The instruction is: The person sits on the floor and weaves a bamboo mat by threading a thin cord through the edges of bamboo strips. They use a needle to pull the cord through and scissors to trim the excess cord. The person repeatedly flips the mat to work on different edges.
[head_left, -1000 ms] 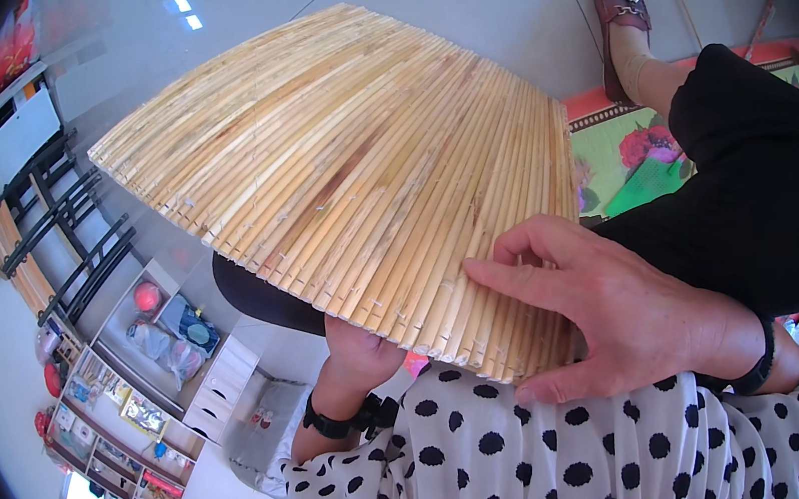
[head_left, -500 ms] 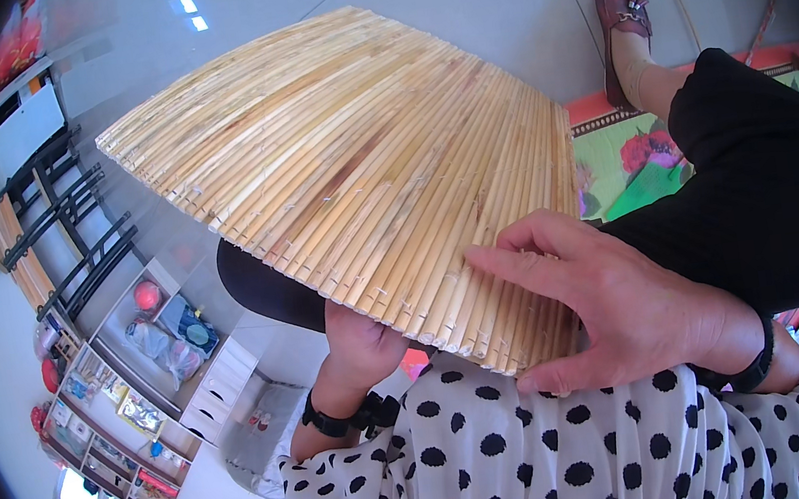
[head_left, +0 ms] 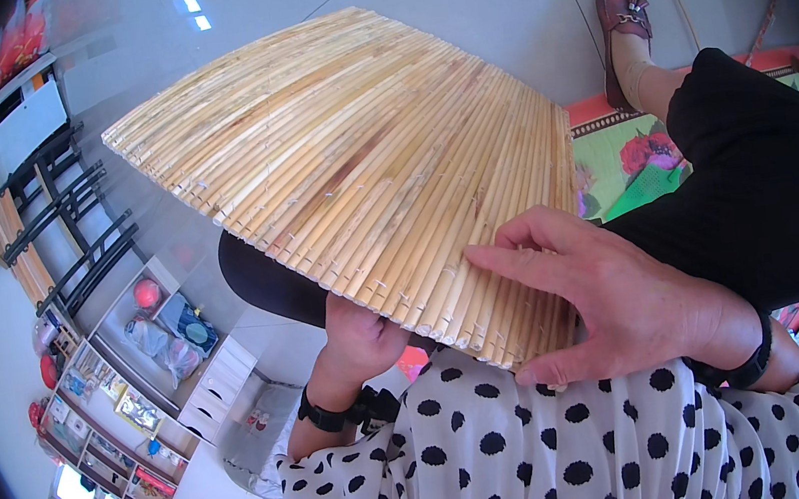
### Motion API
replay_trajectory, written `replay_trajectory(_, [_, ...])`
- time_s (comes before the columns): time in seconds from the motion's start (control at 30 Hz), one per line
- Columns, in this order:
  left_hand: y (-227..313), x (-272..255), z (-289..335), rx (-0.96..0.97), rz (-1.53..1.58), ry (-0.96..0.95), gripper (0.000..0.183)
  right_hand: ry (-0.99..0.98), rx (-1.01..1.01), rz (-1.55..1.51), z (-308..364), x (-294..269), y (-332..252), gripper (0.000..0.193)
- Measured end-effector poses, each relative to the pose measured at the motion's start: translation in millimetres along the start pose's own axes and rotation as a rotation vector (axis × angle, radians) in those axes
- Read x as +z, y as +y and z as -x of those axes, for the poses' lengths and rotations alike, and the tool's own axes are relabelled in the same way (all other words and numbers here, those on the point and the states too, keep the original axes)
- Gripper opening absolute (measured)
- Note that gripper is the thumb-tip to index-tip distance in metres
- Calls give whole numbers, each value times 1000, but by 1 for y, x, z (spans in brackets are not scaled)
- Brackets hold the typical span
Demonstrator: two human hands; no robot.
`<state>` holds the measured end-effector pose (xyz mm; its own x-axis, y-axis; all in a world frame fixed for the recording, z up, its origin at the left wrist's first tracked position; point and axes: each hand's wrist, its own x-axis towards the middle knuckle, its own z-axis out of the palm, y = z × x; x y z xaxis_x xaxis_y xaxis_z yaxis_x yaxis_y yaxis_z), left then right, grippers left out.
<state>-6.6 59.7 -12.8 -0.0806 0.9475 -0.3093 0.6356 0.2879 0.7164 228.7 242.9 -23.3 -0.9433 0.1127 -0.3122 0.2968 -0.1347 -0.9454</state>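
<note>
A panel of thin straw-coloured reeds [head_left: 338,167], laid side by side and bound with rows of stitches, lies tilted across my lap. Its near edge shows the cut reed ends. Upon its near right corner rests my right hand [head_left: 597,294], fingers reaching over the reeds and thumb apart near the cut edge; the hand looks open. Below the near edge, my left hand [head_left: 363,340] reaches under the panel, its fingers hidden by the reeds.
My black-trousered right leg [head_left: 764,181] is bent beside the panel, with a maroon shoe [head_left: 624,13] on the grey floor. A flowered mat [head_left: 635,158] lies under that leg. To the left stand black metal frames [head_left: 62,213] and a shelf unit [head_left: 104,420] with small items.
The panel's left corner has shifted very slightly right. Both hands keep nearly the same places.
</note>
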Motion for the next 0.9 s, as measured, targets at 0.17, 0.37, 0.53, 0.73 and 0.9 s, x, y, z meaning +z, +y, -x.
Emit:
replay_trajectory(0.17, [-3,2,2,12,29,10,38,-2,1,-11,1,-1,1,92])
replay_trajectory(0.37, [8,1,-6,-106,38,28,37,-12,-8,-14,1,-1,2,92])
replay_trajectory(0.53, [20,9,-11,-170,208,96,37,-11,-23,5,1,-1,1,91])
replay_trajectory(0.73, [25,10,-17,-250,440,69,40,11,-33,91,2,-2,-3,97])
replay_trajectory(0.9, [32,23,-22,-419,1077,177,61,111,-78,148,3,4,-4,89])
